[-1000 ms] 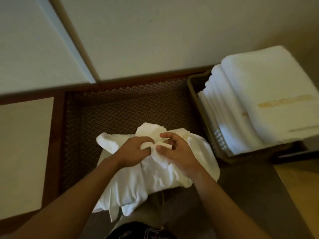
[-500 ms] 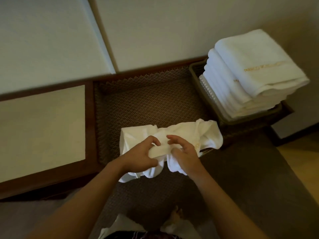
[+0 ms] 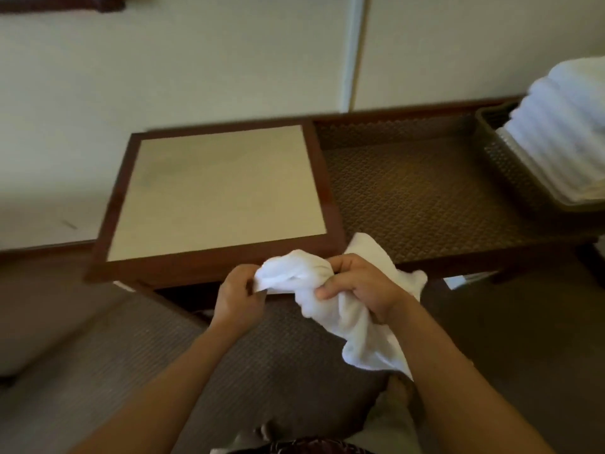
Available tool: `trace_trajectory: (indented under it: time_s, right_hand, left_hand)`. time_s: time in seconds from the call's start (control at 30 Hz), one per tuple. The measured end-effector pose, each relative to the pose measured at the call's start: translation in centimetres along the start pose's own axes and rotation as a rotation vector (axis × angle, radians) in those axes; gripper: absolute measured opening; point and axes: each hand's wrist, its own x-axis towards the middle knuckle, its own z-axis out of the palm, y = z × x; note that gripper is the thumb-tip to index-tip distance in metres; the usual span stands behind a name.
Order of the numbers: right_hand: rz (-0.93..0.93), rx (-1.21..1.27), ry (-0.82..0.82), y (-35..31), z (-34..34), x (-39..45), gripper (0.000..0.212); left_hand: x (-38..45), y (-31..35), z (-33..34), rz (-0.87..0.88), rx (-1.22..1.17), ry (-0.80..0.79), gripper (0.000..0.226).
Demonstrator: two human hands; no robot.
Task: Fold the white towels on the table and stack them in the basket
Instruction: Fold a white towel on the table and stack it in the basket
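Towel (image 3: 343, 299) now off table, bunched between both hands.

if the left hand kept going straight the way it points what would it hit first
Probably the dark wooden frame of the light-topped table section, just beyond the left hand, which pinches the white towel. Depth is unclear; it might pass above the edge.

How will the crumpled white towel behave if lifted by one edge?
Probably floppy: the white towel sags in folds below the right hand. Likely light, since the left hand pinches only a corner. Unlikely to slip; it looks like soft terry.
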Motion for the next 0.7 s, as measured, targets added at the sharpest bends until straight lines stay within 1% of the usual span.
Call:
trace_trajectory:
  time_s: [0.03, 0.07, 0.1, 0.17, 0.2, 0.23, 0.27, 0.3, 0.33, 0.37, 0.4, 0.43, 0.47, 0.5, 0.53, 0.57, 0.6, 0.67, 0.7]
  right_hand:
    - [0.001, 0.054, -0.030, -0.1, 2.3, 0.8, 0.026]
    - [0.019, 0.107, -0.052, 0.1, 3.8, 1.4, 0.037]
    - [0.038, 0.171, -0.080, 0.2, 5.8, 2.0, 0.044]
    - [0.060, 0.275, -0.103, 0.9, 8.0, 2.7, 0.042]
    - [0.079, 0.315, -0.087, 1.1, 9.2, 2.8, 0.038]
    - [0.099, 0.308, -0.037, 1.4, 10.2, 2.9, 0.034]
    - [0.120, 0.217, 0.058, 2.0, 10.4, 3.2, 0.033]
    - [0.144, 0.014, 0.195, 2.4, 10.6, 3.4, 0.040]
    - [0.156, -0.263, 0.314, 2.6, 11.5, 3.7, 0.056]
    - [0.125, -0.469, 0.372, 2.7, 12.3, 3.8, 0.078]
    - [0.051, -0.595, 0.328, 2.6, 13.6, 4.0, 0.098]
    - [-0.027, -0.665, 0.209, 2.5, 15.4, 4.2, 0.109]
    - [-0.086, -0.709, 0.073, 2.5, 17.0, 4.5, 0.109]
    - [-0.117, -0.727, -0.034, 2.5, 18.5, 5.0, 0.098]
    - [-0.128, -0.729, -0.088, 2.6, 19.9, 5.4, 0.075]
    - [-0.125, -0.729, -0.096, 2.6, 20.8, 5.8, 0.045]
    - [-0.125, -0.721, -0.061, 2.6, 21.2, 6.0, 0.029]
    - [-0.154, -0.618, 0.015, 2.2, 21.6, 6.1, 0.021]
    - [-0.194, -0.564, 0.040, 1.9, 21.6, 6.0, 0.018]
  left_hand:
    - [-1.0, -2.7, -1.7, -0.126, -0.065, 0.028, 0.011]
    - [-1.6, -4.7, -2.8, -0.222, -0.127, 0.038, 0.013]
    - [-2.5, -6.8, -4.3, -0.291, -0.163, 0.042, 0.017]
    - [-3.7, -9.7, -6.6, -0.320, -0.176, 0.019, 0.024]
    - [-4.4, -10.8, -7.9, -0.317, -0.163, 0.019, 0.026]
    - [-5.1, -11.7, -9.1, -0.312, -0.144, 0.040, 0.027]
    - [-5.5, -12.0, -10.1, -0.295, -0.114, 0.069, 0.027]
    - [-5.8, -11.8, -10.9, -0.256, -0.067, 0.088, 0.028]
    - [-6.4, -11.5, -12.2, -0.188, -0.010, 0.086, 0.028]
    - [-6.5, -10.7, -12.7, -0.096, 0.046, 0.044, 0.028]
    - [-6.9, -9.8, -13.5, -0.005, 0.081, -0.019, 0.027]
    - [-7.2, -8.7, -14.1, 0.069, 0.090, -0.096, 0.027]
    - [-7.3, -7.4, -14.5, 0.128, 0.080, -0.175, 0.028]
    - [-7.4, -6.3, -14.7, 0.178, 0.062, -0.239, 0.027]
    - [-7.6, -5.4, -15.1, 0.213, 0.044, -0.278, 0.023]
    - [-7.7, -4.9, -15.6, 0.230, 0.034, -0.286, 0.015]
    - [-7.9, -4.5, -16.2, 0.234, 0.014, -0.270, 0.008]
    - [-8.1, -5.3, -17.6, 0.216, 0.017, -0.212, 0.023]
    - [-8.1, -6.4, -18.0, 0.179, 0.057, -0.203, 0.029]
